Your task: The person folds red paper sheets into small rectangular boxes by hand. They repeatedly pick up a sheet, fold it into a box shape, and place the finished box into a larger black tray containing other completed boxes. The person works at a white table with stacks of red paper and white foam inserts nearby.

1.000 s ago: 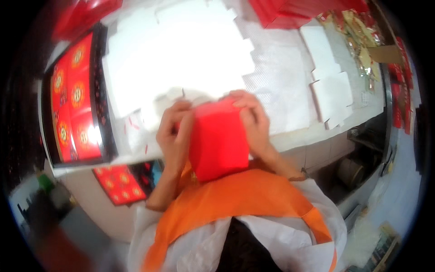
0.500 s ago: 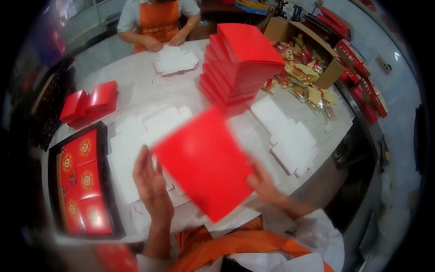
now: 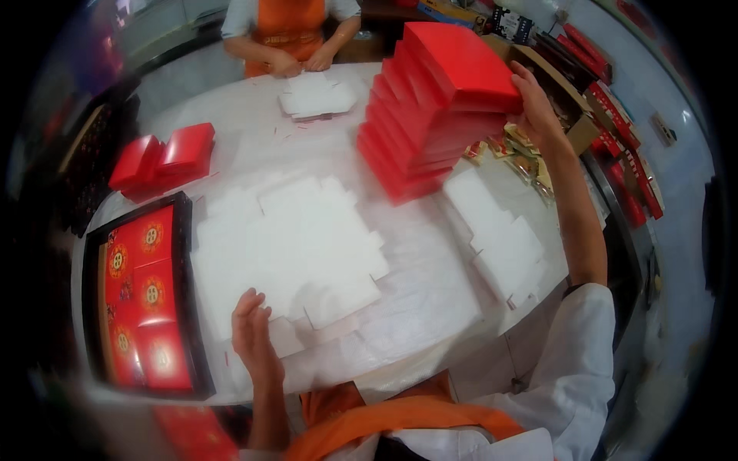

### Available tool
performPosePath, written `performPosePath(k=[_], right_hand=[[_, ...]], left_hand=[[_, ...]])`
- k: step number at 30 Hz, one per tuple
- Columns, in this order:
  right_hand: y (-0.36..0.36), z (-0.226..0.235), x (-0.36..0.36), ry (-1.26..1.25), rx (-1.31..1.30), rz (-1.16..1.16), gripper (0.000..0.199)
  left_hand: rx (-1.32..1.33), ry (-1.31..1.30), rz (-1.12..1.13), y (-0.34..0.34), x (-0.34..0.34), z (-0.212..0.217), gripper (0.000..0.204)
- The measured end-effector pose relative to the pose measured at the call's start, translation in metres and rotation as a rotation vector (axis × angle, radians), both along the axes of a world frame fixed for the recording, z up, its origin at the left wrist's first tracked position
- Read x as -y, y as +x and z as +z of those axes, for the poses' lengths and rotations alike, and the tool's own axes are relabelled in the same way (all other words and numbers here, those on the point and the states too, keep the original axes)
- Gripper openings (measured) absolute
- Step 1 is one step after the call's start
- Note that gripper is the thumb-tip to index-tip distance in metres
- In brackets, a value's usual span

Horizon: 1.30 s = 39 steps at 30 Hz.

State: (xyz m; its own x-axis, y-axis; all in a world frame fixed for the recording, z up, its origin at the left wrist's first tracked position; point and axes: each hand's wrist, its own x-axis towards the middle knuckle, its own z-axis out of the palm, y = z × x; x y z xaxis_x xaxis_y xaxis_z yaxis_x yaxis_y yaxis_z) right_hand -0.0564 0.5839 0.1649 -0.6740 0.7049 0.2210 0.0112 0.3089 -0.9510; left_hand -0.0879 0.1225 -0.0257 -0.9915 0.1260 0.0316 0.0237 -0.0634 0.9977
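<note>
At the left edge of the table [image 3: 246,154], a black tray [image 3: 182,269] filled with shiny red packs [image 3: 154,292], with round gold designs on top. Just beyond its far end, by the same edge, a few red boxes [image 3: 187,146] in two short piles, side by side. Right of the tray, above the near edge, the left hand [image 3: 254,338] – half open, fingers loosely bent, holding nothing. Beyond it, flat white card pieces [image 3: 284,238], overlapping and spread across the middle of the table. At the far edge, a co-worker [image 3: 290,15] in an orange apron [image 3: 273,46], both hands [image 3: 285,65] low and close together, just behind a smaller pile of white card [image 3: 317,96]. Next, toward the far right, a tall stack of red boxes [image 3: 407,127], leaning and staggered. On its very top, the top box [image 3: 457,61], lying flat. Nearer the right edge, a strip of white card [image 3: 492,223]. Against the right end of the top box, the right hand [image 3: 536,104] – partly curled, fingertips touching; cannot tell whether gripping. Behind the right forearm [image 3: 580,207], wrapped packets [image 3: 526,165] beside an open brown carton [image 3: 584,131]. Farthest right, beyond the table's edge, long red cartons [image 3: 642,180], piled up
</note>
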Motion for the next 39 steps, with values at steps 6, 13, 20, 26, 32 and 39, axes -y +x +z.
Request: performPosePath(k=[6, 13, 20, 26, 32, 39], right_hand=[[-0.006, 0.005, 0.008, 0.234, 0.149, -0.062, 0.055], [0.013, -0.043, -0.006, 0.112, -0.217, -0.132, 0.056], [0.042, -0.147, 0.059, 0.070, -0.261, -0.223, 0.037], [0.030, -0.190, 0.163, 0.702, 0.179, 0.298, 0.040], [-0.023, -0.240, 0.186, 0.642, 0.358, 0.407, 0.052], [-0.021, -0.250, 0.186, 0.556, 0.362, 0.408, 0.053]], left_hand=[[-0.002, -0.007, -0.023, 0.002, 0.002, -0.001, 0.019], [-0.279, -0.042, -0.117, -0.003, -0.047, 0.011, 0.024], [-0.571, -0.334, -0.308, -0.011, -0.077, 0.027, 0.037], [-0.718, -1.140, 0.148, -0.065, 0.019, -0.025, 0.045], [-0.180, -1.070, 0.168, -0.079, 0.063, -0.053, 0.051], [-0.417, -1.150, 0.266, -0.076, 0.048, -0.062, 0.047]])
